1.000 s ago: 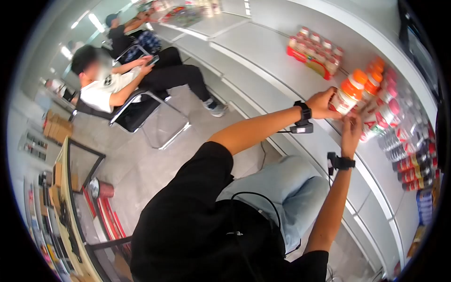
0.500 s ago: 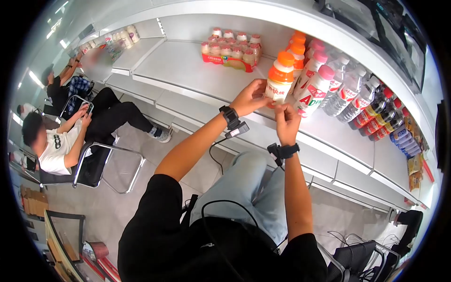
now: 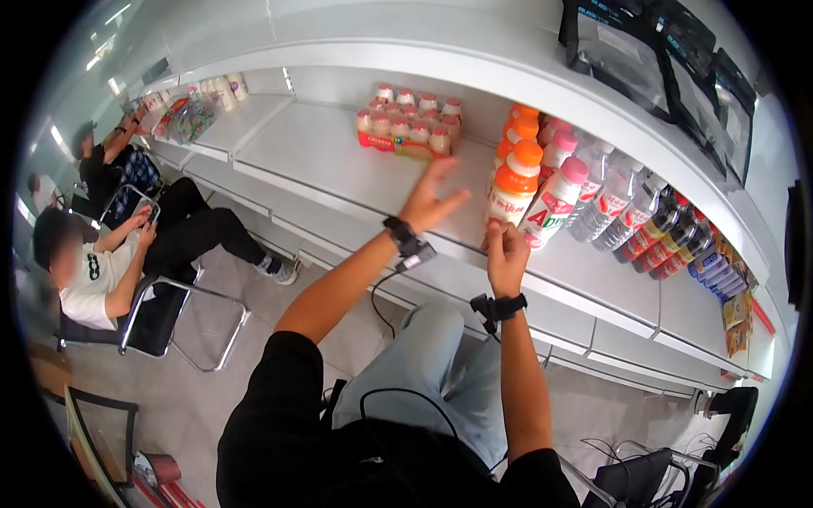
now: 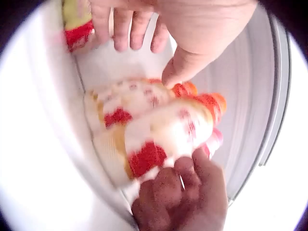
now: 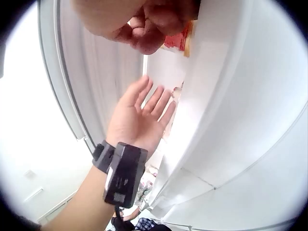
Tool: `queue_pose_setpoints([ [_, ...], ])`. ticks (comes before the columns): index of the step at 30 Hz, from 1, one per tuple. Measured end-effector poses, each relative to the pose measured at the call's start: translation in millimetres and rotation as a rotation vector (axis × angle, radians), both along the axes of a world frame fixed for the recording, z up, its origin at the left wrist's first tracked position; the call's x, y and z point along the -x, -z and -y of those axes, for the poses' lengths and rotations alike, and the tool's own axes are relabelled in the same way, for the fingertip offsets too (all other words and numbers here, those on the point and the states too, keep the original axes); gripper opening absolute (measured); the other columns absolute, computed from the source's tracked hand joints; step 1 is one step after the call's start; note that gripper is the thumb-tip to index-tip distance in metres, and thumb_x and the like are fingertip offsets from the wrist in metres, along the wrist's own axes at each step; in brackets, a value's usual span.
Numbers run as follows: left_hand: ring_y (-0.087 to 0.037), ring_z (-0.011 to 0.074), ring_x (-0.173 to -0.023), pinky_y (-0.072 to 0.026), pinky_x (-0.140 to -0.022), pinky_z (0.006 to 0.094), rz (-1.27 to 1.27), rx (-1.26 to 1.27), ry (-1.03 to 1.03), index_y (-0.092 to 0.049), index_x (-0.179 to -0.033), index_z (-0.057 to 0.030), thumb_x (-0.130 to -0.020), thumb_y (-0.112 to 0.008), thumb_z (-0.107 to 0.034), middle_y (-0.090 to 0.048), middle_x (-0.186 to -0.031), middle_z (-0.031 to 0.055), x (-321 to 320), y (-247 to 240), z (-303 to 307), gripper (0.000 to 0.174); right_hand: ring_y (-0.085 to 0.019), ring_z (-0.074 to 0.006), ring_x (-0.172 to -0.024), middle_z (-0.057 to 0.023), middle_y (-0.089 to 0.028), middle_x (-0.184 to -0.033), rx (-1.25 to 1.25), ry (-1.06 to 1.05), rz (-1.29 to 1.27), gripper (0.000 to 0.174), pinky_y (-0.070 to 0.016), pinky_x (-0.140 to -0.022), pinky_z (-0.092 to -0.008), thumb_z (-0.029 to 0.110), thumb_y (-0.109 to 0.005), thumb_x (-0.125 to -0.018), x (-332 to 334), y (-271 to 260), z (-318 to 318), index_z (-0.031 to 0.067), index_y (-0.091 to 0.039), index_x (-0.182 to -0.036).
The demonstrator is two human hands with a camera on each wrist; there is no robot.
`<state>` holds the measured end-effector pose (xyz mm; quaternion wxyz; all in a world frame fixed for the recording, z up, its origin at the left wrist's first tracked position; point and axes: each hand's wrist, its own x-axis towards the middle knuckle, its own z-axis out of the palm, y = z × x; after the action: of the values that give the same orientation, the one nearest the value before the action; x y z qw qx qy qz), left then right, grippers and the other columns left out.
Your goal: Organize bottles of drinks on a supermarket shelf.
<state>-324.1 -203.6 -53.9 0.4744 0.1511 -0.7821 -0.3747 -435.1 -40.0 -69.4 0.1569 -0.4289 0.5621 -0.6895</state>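
Note:
The front orange-capped drink bottle [image 3: 514, 188] stands upright on the shelf, at the head of a row of similar bottles. My left hand [image 3: 430, 201] is off to its left, fingers spread, holding nothing. In the left wrist view, that hand's thumb overlaps the white-labelled orange-capped bottles [image 4: 168, 127]. My right hand [image 3: 508, 258] has its fingers curled, knuckles right at the lower front of the bottle. The right wrist view shows those curled fingers [image 5: 147, 36] large at the top, with nothing visible inside them. A pink-capped white bottle [image 3: 555, 203] stands close on the right.
A shrink-wrapped pack of small bottles [image 3: 411, 127] sits on the shelf [image 3: 322, 161] to the left. Clear water bottles [image 3: 610, 203] and dark soda bottles [image 3: 673, 241] fill the right. Black bags [image 3: 660, 59] lie on the level above. A seated person [image 3: 110, 262] is at left.
My left hand has let go of the orange-capped bottle and moved left, its fingers spreading. The right hand stays curled by the bottle. The head view has swung to the right.

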Motion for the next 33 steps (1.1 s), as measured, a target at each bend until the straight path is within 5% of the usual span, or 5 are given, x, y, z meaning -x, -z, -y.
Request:
queue_pose_setpoints([
  [4, -0.042, 0.0262, -0.127, -0.0365, -0.106, 0.0380, -0.200, -0.020, -0.486, -0.037, -0.139, -0.0027, -0.083, -0.070, -0.016, -0.045, -0.133, 0.0152, -47.8, 17.0, 138.1, 0.066, -0.048, -0.0034, -0.052, 0.0028, -0.053, -0.058, 0.006, 0.013, -0.015, 0.031, -0.0369, -0.049, -0.0212, 0.020, -0.060, -0.097, 0.6, 11.6, 1.2, 0.0030, -0.056, -0.072],
  [8, -0.033, 0.0289, -0.136, -0.0296, -0.111, 0.0403, -0.010, -0.444, -0.374, -0.034, -0.145, -0.0043, -0.089, -0.059, -0.045, -0.038, -0.145, 0.0168, -104.3, 57.5, 274.8, 0.074, -0.049, -0.0032, -0.052, 0.0027, -0.053, -0.057, 0.008, -0.002, 0.012, 0.031, -0.0372, -0.049, -0.0206, 0.021, -0.061, -0.096, 1.0, 13.0, -0.8, 0.0028, -0.055, -0.071],
  [15, -0.021, 0.0264, -0.146, -0.0135, -0.118, 0.0393, -0.083, -0.717, 0.040, -0.026, -0.152, -0.0061, -0.091, -0.041, -0.068, -0.024, -0.157, 0.0161, -94.6, 20.7, 300.2, 0.088, -0.040, -0.0005, -0.052, 0.0054, -0.047, -0.057, 0.047, -0.036, -0.005, 0.026, -0.0291, -0.047, -0.0195, 0.015, -0.063, -0.093, -2.0, 11.4, 0.9, 0.0020, -0.054, -0.072],
  [20, -0.046, 0.0250, -0.130, -0.0350, -0.109, 0.0351, -0.081, -0.794, 0.064, -0.040, -0.142, 0.0007, -0.094, -0.039, -0.063, -0.047, -0.143, 0.0140, -62.3, -2.1, 285.8, 0.080, -0.036, -0.0006, -0.051, 0.0063, -0.044, -0.056, 0.025, -0.026, -0.056, 0.024, -0.0254, -0.046, -0.0198, 0.013, -0.065, -0.090, -7.4, 5.0, 2.7, 0.0022, -0.053, -0.072],
  [33, -0.056, 0.0232, -0.118, -0.0452, -0.100, 0.0359, -0.191, -0.797, 0.059, -0.048, -0.135, -0.0014, -0.096, -0.038, -0.059, -0.056, -0.131, 0.0114, -29.6, -12.1, 238.6, 0.070, -0.038, -0.0024, -0.048, 0.0042, -0.047, -0.054, -0.045, -0.084, -0.166, 0.023, -0.0283, -0.045, -0.0209, 0.011, -0.067, -0.086, -7.9, 3.6, 6.1, 0.0025, -0.054, -0.070],
])
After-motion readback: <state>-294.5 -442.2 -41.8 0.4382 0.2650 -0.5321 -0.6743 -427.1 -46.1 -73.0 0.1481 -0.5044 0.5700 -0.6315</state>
